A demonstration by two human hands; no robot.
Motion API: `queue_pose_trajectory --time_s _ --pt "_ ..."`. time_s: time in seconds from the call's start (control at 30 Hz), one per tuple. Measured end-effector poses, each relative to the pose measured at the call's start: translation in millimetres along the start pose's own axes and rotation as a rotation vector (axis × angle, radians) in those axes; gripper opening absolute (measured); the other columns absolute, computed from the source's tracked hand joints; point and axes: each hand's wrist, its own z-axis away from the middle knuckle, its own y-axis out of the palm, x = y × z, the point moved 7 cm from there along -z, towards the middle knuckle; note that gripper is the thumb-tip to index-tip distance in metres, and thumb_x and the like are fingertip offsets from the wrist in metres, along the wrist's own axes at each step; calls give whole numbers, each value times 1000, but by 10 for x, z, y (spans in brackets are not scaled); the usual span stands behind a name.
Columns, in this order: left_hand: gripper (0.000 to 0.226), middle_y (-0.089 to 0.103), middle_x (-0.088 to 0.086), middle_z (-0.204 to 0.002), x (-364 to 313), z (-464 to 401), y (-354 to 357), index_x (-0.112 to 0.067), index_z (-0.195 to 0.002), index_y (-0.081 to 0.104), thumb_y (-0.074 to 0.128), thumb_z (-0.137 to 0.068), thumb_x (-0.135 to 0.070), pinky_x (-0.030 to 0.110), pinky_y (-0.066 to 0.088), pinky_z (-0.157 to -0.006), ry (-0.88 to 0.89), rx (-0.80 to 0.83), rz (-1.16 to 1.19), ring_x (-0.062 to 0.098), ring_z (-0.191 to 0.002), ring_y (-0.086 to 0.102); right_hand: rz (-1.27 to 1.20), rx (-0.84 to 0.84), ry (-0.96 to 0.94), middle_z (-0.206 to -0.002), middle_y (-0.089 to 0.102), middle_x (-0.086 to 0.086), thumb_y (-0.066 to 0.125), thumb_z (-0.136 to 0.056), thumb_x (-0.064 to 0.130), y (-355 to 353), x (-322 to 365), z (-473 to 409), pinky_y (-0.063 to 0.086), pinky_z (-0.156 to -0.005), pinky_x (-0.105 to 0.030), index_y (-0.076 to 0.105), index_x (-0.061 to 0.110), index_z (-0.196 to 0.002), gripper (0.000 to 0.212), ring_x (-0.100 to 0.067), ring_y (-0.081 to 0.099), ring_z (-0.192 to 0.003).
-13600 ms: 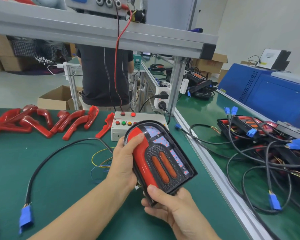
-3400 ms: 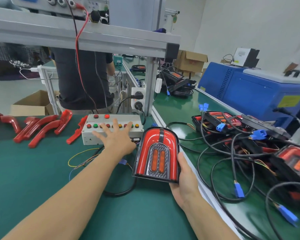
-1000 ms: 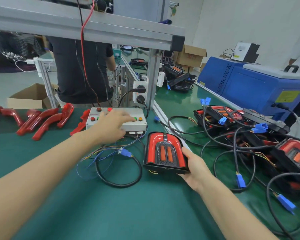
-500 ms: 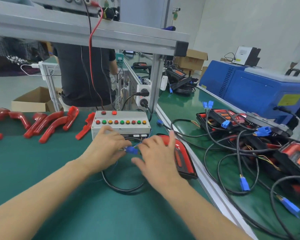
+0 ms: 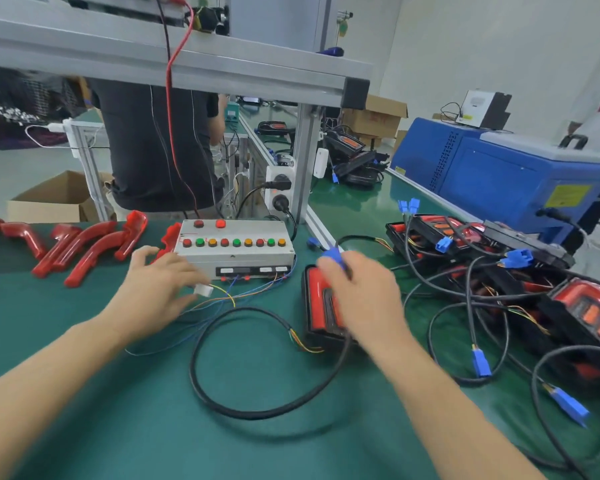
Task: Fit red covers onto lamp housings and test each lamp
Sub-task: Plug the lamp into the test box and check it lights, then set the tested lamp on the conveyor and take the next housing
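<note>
The lamp (image 5: 317, 306), black housing with red covers fitted, lies flat on the green mat right of centre, partly hidden by my right hand (image 5: 361, 292). That hand pinches the lamp's blue plug (image 5: 334, 255) above the lamp, with its black cable (image 5: 257, 410) looping over the mat. My left hand (image 5: 156, 289) pinches the white connector (image 5: 203, 289) on the thin coloured wires that run to the grey test box (image 5: 234, 249) with its row of coloured buttons.
Several loose red covers (image 5: 84, 244) lie at the back left. Finished lamps with black cables and blue plugs (image 5: 499, 282) pile up on the right. A blue machine (image 5: 499, 181) stands behind them. A person (image 5: 156, 143) stands beyond the aluminium frame (image 5: 187, 60).
Both hands were together at the joined plug half a second ago. Now they have drawn apart: the blue plug went right and up with my right hand, the white connector stayed in my left.
</note>
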Motion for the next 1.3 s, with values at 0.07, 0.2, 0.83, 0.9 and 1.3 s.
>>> queue_pose_trajectory --time_s 0.07,0.2,0.83,0.9,1.3 --pt "30 65 -10 -112 -14 -20 65 -29 -106 71 76 -77 -23 46 18 -104 -51 86 -43 20 -116 55 -218 -49 206 -60 42 1 53 -95 38 -145 -416 -116 29 -58 -35 41 14 -62 42 -22 37 -61" --pt "56 53 -4 -133 -295 -36 -114 -24 -125 61 45 -78 -50 42 20 -103 -126 -43 19 24 -127 42 151 6 311 -61 42 -2 52 -96 38 -112 -960 -139 26 -54 -34 36 13 -62 46 -26 41 -63" --pt "15 72 6 -82 -1343 -377 516 -14 -108 61 56 -94 -16 23 50 -58 -565 430 1384 17 -62 59 -877 389 749 -114 70 -15 64 -91 17 423 -1108 174 50 -90 -36 64 6 -122 32 -23 66 -90" --pt "29 73 -3 -98 -1398 -415 452 -31 -119 55 60 -91 -23 22 49 -69 -400 504 1330 11 -76 66 -940 345 759 -114 70 -13 56 -96 14 447 -1066 171 50 -97 -41 61 8 -124 29 -25 67 -96" --pt "17 55 -6 -86 -619 -184 310 -25 -85 57 57 -84 -41 25 37 -60 -304 415 -187 19 -81 57 -1049 80 695 -79 76 1 50 -101 22 146 -1281 39 55 -53 -25 61 14 -113 19 -11 71 -64"
